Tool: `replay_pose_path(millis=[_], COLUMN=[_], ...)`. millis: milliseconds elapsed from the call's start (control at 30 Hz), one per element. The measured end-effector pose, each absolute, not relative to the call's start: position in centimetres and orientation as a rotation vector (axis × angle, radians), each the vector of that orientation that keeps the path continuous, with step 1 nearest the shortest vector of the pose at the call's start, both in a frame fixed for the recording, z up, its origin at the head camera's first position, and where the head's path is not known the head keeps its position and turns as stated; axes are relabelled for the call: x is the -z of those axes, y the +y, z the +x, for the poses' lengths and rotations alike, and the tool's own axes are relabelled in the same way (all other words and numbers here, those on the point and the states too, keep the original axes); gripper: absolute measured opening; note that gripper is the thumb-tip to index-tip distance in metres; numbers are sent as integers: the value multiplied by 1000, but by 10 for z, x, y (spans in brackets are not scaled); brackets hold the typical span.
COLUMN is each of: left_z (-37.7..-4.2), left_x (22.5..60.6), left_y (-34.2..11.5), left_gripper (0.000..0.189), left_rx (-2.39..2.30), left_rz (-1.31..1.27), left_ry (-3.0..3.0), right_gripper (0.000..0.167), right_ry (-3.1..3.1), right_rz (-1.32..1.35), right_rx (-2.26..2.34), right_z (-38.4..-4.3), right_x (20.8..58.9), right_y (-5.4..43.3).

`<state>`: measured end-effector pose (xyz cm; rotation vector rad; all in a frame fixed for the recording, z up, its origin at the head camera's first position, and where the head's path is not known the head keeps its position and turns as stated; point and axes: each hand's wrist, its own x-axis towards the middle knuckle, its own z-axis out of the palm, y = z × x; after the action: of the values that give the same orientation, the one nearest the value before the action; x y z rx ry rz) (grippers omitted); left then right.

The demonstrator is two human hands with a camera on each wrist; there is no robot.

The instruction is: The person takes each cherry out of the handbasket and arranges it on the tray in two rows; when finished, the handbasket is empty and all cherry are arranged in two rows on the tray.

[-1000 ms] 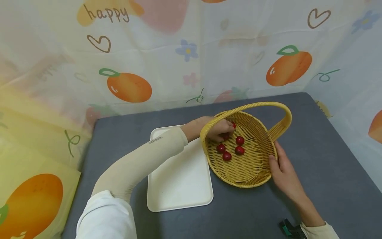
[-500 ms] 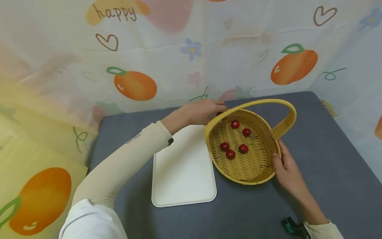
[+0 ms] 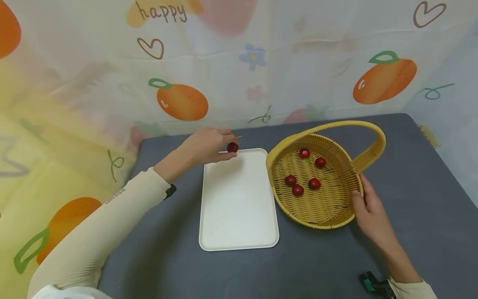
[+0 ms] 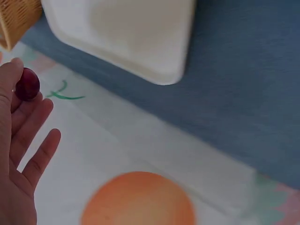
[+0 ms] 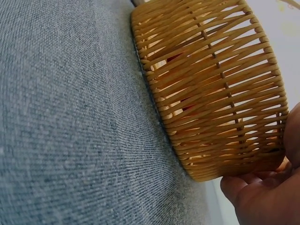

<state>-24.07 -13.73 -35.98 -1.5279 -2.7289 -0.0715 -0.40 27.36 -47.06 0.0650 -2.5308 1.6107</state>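
A dark red cherry (image 3: 232, 147) is pinched between the thumb and fingers of my left hand (image 3: 207, 146), over the far end of a white tray (image 3: 239, 203). In the left wrist view the same cherry (image 4: 28, 85) sits at the fingertips, the other fingers spread. My right hand (image 3: 375, 209) grips the right side of a yellow wicker basket (image 3: 328, 211), thumb over the rim. Several cherries (image 3: 297, 190) lie inside the basket. From the right wrist view, the woven wall (image 5: 211, 89) shows with the hand (image 5: 269, 192) at its edge.
The grey cloth-covered table (image 3: 239, 274) carries the tray, with the basket close against its right side. The basket's tall handle (image 3: 347, 123) arches over its far side. A printed curtain (image 3: 298, 62) hangs behind the table.
My left hand has lifted a cherry out of the basket and carried it left, over the tray's far end. The right hand keeps holding the basket. The head view has shifted slightly.
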Motion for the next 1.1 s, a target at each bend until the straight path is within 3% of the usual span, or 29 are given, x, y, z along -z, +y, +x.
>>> replay_pose_path(millis=[300,667,1100], left_z=[-224,-218,-215], left_x=[394,425,436], left_y=[-177,-181,-184], left_gripper=[25,30,27], left_rx=[120,96,87], left_rz=[-1359,-1248,-1219], left_ry=[-2792,-2948,-2931], right_gripper=[63,63,62], right_ry=[-2564,-2573,-2581], right_rz=[52,52,30], right_rx=[-1576,-1601,-1621], right_z=[1,-4,-3], right_x=[469,470,468], right_y=[276,278,275])
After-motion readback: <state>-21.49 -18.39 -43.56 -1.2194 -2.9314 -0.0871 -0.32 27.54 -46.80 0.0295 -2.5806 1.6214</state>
